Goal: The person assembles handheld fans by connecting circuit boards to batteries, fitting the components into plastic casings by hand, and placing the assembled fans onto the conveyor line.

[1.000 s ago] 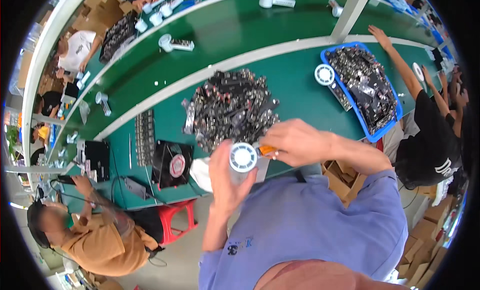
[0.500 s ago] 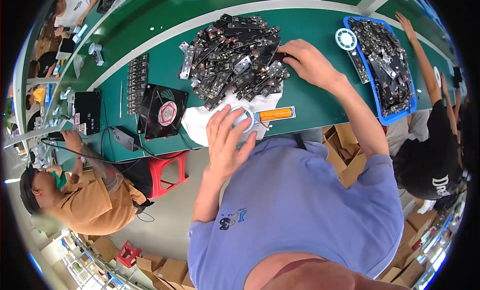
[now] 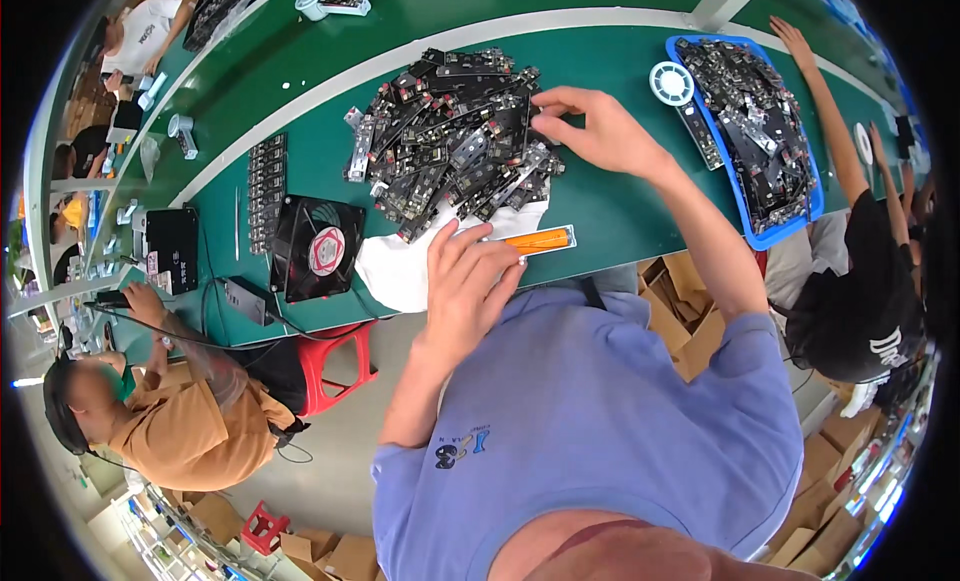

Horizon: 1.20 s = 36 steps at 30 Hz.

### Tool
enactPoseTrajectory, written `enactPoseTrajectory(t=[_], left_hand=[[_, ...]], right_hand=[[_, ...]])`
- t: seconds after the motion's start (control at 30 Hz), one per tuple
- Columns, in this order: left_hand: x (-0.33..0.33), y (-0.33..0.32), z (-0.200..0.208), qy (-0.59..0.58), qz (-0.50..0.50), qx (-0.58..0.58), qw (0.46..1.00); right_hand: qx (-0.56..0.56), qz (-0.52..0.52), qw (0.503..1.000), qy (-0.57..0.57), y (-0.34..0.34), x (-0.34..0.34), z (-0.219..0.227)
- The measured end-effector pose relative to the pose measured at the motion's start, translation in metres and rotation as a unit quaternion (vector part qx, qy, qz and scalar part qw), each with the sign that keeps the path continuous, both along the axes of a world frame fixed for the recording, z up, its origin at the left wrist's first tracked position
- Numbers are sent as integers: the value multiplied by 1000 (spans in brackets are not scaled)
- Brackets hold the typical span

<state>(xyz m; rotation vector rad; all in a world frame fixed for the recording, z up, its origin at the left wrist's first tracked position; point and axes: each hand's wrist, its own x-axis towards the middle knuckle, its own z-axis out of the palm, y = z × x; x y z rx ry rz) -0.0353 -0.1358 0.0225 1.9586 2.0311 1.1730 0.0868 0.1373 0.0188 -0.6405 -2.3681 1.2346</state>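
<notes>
A slim pale device [image 3: 541, 242] lies on the near edge of the counter [image 3: 610, 211], its open handle showing a smooth orange cylinder set lengthwise; its other end is hidden under the left hand [image 3: 468, 279]. That hand comes up from below with its back to the camera, fingers side by side, bent and slanting up to the right, the thumb lower along the right side. How firmly it grips cannot be told.

A crumpled white cloth [image 3: 392, 273], soft and matte, spreads beside the left hand and partly under a loose heap of narrow black circuit boards [image 3: 455, 131] with shiny metal parts. The right arm is bent at the elbow, its forearm slanting up and to the left. The right hand [image 3: 595, 129] has index finger and thumb stretched toward the heap's right edge; whether they pinch a board cannot be told.

Left of the heap stand a square black fan [image 3: 320, 249] and a ridged strip of boards [image 3: 266, 193]. Far right, a blue plastic basket [image 3: 770, 237] holds more boards, with a second device [image 3: 671, 84], its round head slotted, against its rim.
</notes>
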Motion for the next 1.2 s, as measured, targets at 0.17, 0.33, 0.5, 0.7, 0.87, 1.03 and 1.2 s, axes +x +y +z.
enactPoseTrajectory(t=[0.17, 0.33, 0.5, 0.7, 0.87, 1.03, 1.2], left_hand=[[-3, 6, 3, -20, 6, 3, 1000], [-6, 5, 5, -50, 11, -3, 999], [-10, 6, 16, -96, -9, -58, 994], [-6, 9, 24, -162, 34, -89, 982], [-4, 10, 21, -155, 35, -66, 985], [-2, 10, 17, -212, 30, -65, 975], [7, 17, 10, -244, 51, -41, 967]], right_hand=[[-64, -83, 992, -71, -14, -24, 7], [-88, -115, 989, 40, -17, -29, 5], [-182, -107, 974, 78, -23, 19, 28], [-217, -87, 968, 95, -35, 71, 12], [93, -54, 994, 29, -38, 103, 1], [130, -144, 981, -7, -44, 97, 3], [177, -156, 969, -74, -49, 77, -6]])
